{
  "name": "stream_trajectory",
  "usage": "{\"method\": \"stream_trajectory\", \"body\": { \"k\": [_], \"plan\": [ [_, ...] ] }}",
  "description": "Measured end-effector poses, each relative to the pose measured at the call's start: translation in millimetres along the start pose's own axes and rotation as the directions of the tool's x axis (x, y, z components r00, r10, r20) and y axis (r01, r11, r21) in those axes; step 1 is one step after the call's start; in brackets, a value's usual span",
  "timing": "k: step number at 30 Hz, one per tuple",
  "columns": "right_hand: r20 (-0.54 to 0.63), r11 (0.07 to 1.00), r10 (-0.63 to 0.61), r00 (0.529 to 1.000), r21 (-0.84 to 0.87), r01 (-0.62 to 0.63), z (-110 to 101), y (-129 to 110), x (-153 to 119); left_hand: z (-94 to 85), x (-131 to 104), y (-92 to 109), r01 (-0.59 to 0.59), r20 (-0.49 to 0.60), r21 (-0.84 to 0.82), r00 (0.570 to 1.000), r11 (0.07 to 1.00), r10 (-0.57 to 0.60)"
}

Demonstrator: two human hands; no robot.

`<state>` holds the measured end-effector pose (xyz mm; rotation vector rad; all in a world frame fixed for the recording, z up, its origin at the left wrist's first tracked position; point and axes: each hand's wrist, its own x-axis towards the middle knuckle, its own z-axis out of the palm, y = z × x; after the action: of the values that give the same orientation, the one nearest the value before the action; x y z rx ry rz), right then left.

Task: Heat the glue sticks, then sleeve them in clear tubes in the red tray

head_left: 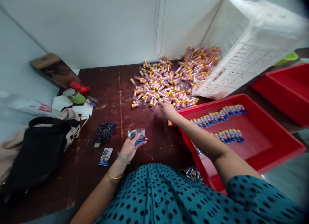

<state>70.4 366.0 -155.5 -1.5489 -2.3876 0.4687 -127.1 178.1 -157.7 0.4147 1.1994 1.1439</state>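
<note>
My left hand [131,147] is closed on a few small printed packets [140,139], blue with clear parts, fanned between thumb and fingers above the dark table. At the near edge of a heap of small clear tubes with yellow caps and pink contents [166,81], my right hand [168,110] reaches out with fingers extended, touching or just over the closest tubes. Its fingertips are small and slightly blurred. One loose blue packet [105,156] lies left of my left hand, beside a dark patterned cloth bundle [104,132].
A red tray [256,147] at right holds rows of yellow-topped blue packets [229,136]; my right forearm crosses it. Behind leans a white perforated crate [241,61]. A black bag [41,153], a green cup [76,97] and a brown board [54,69] occupy the left side.
</note>
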Motion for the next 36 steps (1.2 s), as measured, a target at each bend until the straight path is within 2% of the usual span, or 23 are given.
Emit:
{"method": "stream_trajectory", "body": {
  "k": [2,4,5,7,10,15,17,20,22,25,27,30,33,36],
  "plan": [
    [0.039,0.968,-0.162,0.986,0.201,0.151,-9,-2,-22,0.8,2,-2,-0.020,-0.003,0.017,1.000,1.000,0.021],
    [0.050,0.867,-0.315,0.948,0.421,0.265,-16,-12,-50,8.2,4,-5,-0.051,0.005,0.038,0.999,0.998,0.051],
    [0.048,0.821,-0.353,0.934,0.495,0.285,-18,-18,-64,13.6,5,-7,-0.067,0.015,0.045,0.998,0.997,0.067],
    [0.030,0.766,-0.374,0.927,0.574,0.291,-20,-33,-87,25.0,5,-10,-0.094,0.054,0.061,0.994,0.994,0.091],
    [0.013,0.763,-0.343,0.939,0.587,0.271,-21,-45,-106,35.7,5,-12,-0.114,0.135,0.135,0.986,0.984,0.096],
    [-0.022,0.739,-0.344,0.939,0.610,0.285,-34,-34,-109,28.6,10,-10,-0.176,0.242,0.388,0.967,0.905,0.084],
    [-0.058,0.684,-0.254,0.965,0.695,0.222,-43,-24,-108,23.7,12,-9,-0.192,0.247,0.393,0.964,0.899,0.098],
    [0.024,0.484,-0.086,0.996,0.875,0.020,-55,-11,-107,20.8,12,-9,-0.177,0.237,0.329,0.966,0.928,0.101],
    [0.126,0.336,-0.073,0.989,0.937,-0.095,-61,-7,-108,22.0,11,-10,-0.161,0.249,0.295,0.965,0.942,0.087],
    [0.201,0.221,-0.096,0.975,0.959,-0.176,-64,-7,-111,26.5,10,-11,-0.151,0.292,0.284,0.954,0.947,0.065],
    [0.217,0.196,-0.103,0.971,0.961,-0.194,-64,-10,-113,30.0,9,-9,-0.165,0.322,0.297,0.944,0.941,0.064],
    [0.235,0.206,-0.097,0.967,0.955,-0.212,-61,-12,-114,34.5,6,-5,-0.195,0.366,0.317,0.928,0.928,0.070],
    [0.242,0.262,-0.090,0.966,0.942,-0.212,-59,-11,-115,37.2,4,-2,-0.223,0.397,0.318,0.914,0.922,0.084],
    [0.167,0.319,-0.088,0.982,0.939,-0.131,-55,-10,-119,40.6,4,-4,-0.225,0.383,0.298,0.918,0.928,0.100]
  ]
}}
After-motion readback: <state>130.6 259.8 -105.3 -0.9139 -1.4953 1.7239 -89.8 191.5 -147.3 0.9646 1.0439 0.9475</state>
